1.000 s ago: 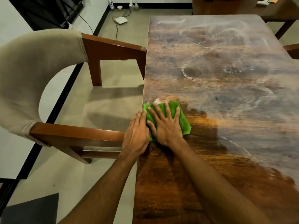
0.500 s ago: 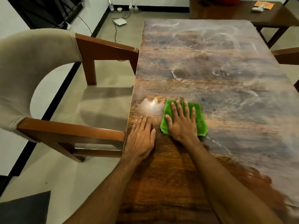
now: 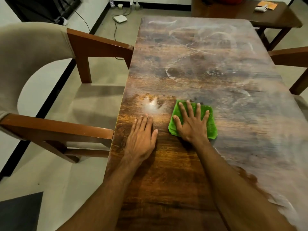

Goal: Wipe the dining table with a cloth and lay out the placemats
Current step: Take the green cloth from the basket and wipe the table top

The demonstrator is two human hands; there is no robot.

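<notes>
Just in from the worktop's left edge, the left hand lies flat, fingers together. Beside it, the right hand presses the green cloth, fingers spread; hazy, unwiped worktop stretches beyond the cloth.

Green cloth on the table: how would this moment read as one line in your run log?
step: wipe | right hand flat on green cloth | left hand flat on dining table | far surface hazy
</notes>
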